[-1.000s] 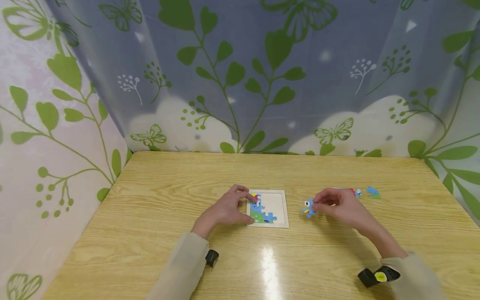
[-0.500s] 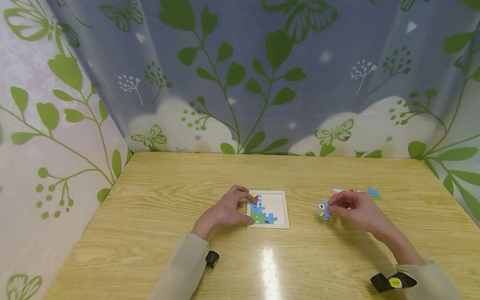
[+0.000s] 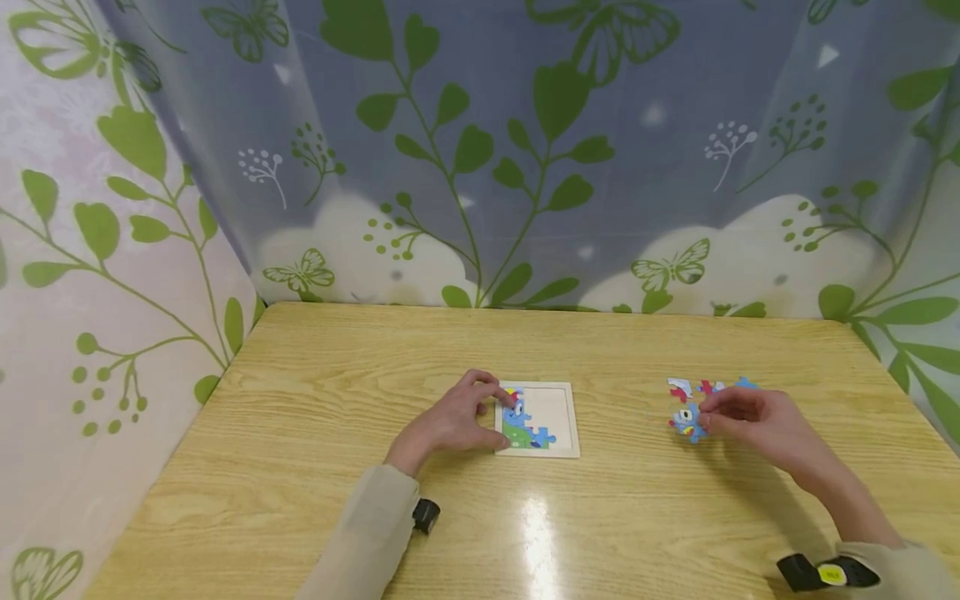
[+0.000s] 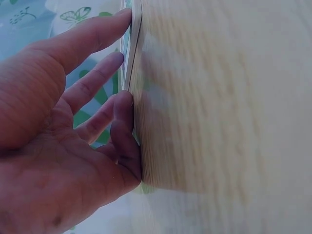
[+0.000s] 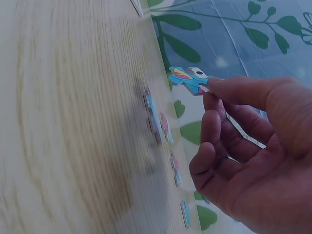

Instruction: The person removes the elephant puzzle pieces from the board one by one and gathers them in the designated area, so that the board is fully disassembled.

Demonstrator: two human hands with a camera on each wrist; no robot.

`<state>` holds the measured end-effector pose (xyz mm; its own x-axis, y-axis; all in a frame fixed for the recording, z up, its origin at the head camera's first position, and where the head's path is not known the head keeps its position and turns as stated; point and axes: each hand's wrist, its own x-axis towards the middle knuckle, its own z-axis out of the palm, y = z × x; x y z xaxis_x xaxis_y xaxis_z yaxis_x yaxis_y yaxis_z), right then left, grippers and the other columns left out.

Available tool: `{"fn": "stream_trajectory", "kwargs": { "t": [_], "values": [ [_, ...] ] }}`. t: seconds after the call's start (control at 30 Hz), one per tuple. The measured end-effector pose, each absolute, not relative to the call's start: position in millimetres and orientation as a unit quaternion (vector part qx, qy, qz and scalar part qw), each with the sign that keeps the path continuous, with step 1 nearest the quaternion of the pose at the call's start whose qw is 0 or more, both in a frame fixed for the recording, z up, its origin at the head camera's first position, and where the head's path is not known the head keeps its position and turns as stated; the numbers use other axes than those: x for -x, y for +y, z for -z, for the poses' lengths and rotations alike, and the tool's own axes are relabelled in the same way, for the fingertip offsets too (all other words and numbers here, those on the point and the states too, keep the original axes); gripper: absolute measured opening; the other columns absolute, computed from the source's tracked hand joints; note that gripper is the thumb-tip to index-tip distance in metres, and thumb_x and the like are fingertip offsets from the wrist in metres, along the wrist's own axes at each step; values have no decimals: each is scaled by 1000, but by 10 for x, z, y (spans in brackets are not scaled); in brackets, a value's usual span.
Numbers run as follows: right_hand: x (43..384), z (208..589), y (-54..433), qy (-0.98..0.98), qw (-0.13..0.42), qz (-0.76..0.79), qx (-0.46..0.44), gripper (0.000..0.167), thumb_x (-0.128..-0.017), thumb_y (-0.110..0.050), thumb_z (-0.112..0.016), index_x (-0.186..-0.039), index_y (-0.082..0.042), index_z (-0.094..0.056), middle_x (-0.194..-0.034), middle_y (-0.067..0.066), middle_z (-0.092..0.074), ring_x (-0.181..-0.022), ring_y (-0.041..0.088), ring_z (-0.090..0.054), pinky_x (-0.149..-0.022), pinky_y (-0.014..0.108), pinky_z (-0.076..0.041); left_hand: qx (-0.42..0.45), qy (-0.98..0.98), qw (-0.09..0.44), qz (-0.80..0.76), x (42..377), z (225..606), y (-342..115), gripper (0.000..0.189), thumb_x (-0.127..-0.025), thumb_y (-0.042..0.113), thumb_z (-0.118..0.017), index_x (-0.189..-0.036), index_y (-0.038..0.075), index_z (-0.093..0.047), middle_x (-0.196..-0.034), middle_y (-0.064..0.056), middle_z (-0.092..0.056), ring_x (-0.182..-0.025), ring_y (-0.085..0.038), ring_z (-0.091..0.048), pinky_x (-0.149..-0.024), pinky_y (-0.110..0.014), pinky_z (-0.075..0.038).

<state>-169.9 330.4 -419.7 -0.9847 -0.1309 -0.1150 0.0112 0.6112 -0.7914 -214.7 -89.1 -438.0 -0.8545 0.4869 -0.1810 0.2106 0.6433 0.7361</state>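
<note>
A square wooden puzzle tray (image 3: 572, 421) lies on the table, its left side and bottom filled with blue, green and red jigsaw pieces (image 3: 517, 432). My left hand (image 3: 453, 414) rests at its left side, thumb on the lower frame and index finger on the upper pieces. In the left wrist view its fingers (image 4: 97, 80) reach the tray's edge. With thumb and index finger my right hand (image 3: 765, 421) pinches a blue puzzle piece (image 5: 190, 80) printed with an eye. That piece is held above the table, to the right of the tray.
Several loose puzzle pieces lie on the table near the right hand, among them a white and red one (image 3: 679, 388) and a blue one (image 3: 746, 383). A patterned curtain (image 3: 495, 167) hangs behind the wooden table (image 3: 375, 350).
My right hand has moved to the right, away from the tray, carrying the pinched puzzle piece over beside the loose pieces. The left hand and the tray have stayed in place.
</note>
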Motion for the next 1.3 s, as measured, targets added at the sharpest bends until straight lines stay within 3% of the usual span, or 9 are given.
{"fn": "stream_trajectory", "kwargs": {
  "t": [0.57,0.8,1.3],
  "values": [
    [1731,4302,3738,904,83,418,22,30,-99,-27,-69,-115,-1,-68,-94,-22,-71,-87,-6,-65,-70,25,-50,-188,889,191,-371,2137,4351,-885,40,-84,19,-84,-121,19,-69,-151,-5,-39,-115,-26,-56,-100,-46,-48],
    [1789,4376,3833,906,91,413,14,34,-100,-27,-69,-118,2,-67,-93,-22,-72,-84,-4,-65,-66,25,-50,-199,885,195,-373,2135,4350,-906,41,-85,19,-83,-123,20,-68,-151,-5,-39,-115,-26,-55,-100,-46,-48],
    [1891,4437,3838,931,89,354,9,40,-100,-36,-68,-119,-1,-69,-99,-8,-75,-83,-7,-60,-67,22,-46,-204,887,194,-366,2149,4345,-911,42,-86,20,-82,-125,21,-68,-152,-5,-38,-113,-24,-54,-99,-44,-47]
  ]
}}
